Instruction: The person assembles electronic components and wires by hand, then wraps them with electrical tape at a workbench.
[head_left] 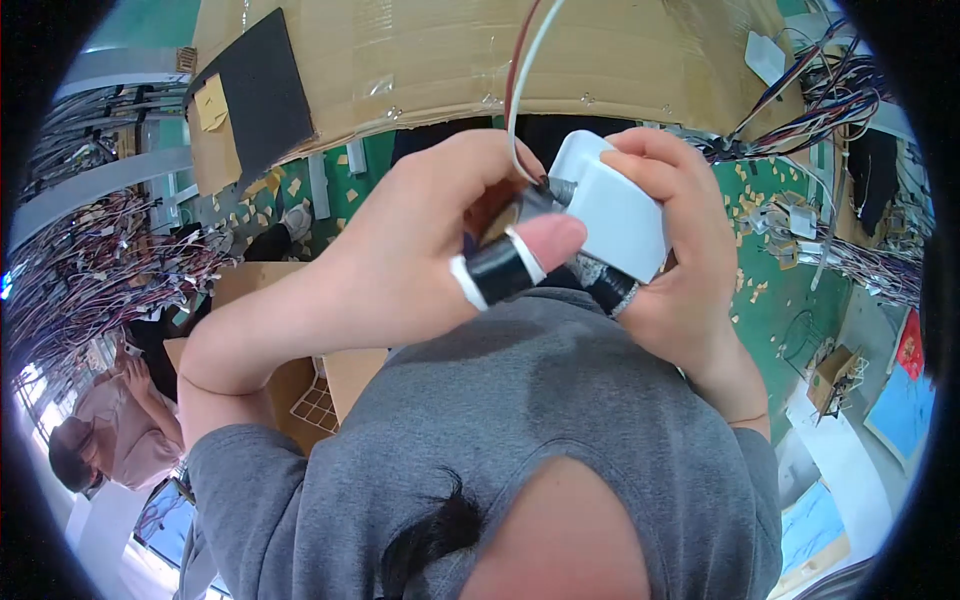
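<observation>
My right hand (695, 225) grips a white plastic housing (625, 215), a rounded box shape with an upright flange at its far left side. Dark tape wraps the right thumb (615, 292) under the housing's near edge. Just left of it, my left hand (420, 220) is closed, its thumb wrapped in black tape (500, 270) with white borders. A dark red and a white wire (515, 100) rise from between the left fingers and the housing. Their lower ends enter a dark greyish piece (535, 200), partly hidden behind the left thumb.
Ahead is a cardboard-covered table (440, 60) bearing a black sheet (255, 95) and yellowish paper pieces (211, 103). Wire bundles hang at the left (95, 260) and right (830, 105). Scraps litter the green floor (750, 270). Another person (120, 430) is at the lower left.
</observation>
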